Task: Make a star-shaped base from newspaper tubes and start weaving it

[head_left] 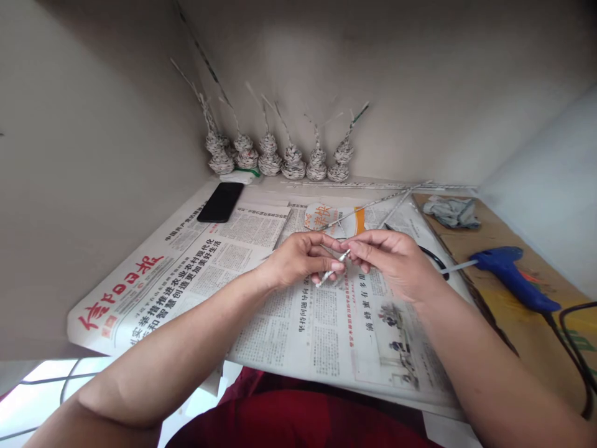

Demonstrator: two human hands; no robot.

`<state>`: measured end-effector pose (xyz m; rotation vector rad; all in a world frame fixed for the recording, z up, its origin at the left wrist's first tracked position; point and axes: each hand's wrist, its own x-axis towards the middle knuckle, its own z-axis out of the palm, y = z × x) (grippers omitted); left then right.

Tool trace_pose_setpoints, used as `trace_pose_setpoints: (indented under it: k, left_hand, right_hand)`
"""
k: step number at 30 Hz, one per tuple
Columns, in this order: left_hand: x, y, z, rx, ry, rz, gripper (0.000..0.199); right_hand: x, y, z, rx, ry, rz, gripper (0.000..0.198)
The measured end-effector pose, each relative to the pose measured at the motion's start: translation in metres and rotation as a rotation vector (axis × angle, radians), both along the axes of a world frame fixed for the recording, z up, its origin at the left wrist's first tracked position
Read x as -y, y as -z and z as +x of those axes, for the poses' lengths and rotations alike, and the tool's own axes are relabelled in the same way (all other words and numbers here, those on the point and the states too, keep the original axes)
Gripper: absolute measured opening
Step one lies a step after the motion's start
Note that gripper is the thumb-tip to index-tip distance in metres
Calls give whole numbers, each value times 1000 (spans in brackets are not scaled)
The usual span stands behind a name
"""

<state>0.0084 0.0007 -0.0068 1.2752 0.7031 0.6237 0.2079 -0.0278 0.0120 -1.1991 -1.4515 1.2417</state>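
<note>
A thin rolled-paper stick (326, 279) is pinched between my two hands over the newspaper (200, 311). My left hand (303, 258) has its thumb and fingers closed on the stick's lower part. At the upper end, the thumb and fingertips of my right hand (387, 258) are pressed together on the same stick. Behind the hands, more rolled-paper sticks (377, 203) lie across the newspaper and reach toward the back. Whether one of them joins the held stick is hidden by my fingers.
Several gourd-shaped woven paper pieces (293, 165) stand along the back wall, long ends pointing up. A black phone (221, 202) lies at the left. At the right, a blue glue gun (515, 277) with its cable and a crumpled grey cloth (451, 212) rest on cardboard (513, 336).
</note>
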Motion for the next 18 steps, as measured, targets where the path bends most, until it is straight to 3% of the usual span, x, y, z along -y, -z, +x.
trace_pose_setpoints:
  k: [5,18]
  left_hand:
    - [0,2,-2,-12,64,-41,25]
    - [0,1,-2,-39,76,-103,25]
  right_hand:
    - [-2,3,1,-85,52,-39,28]
    - [-3,8,-6,-145,135,-54,29]
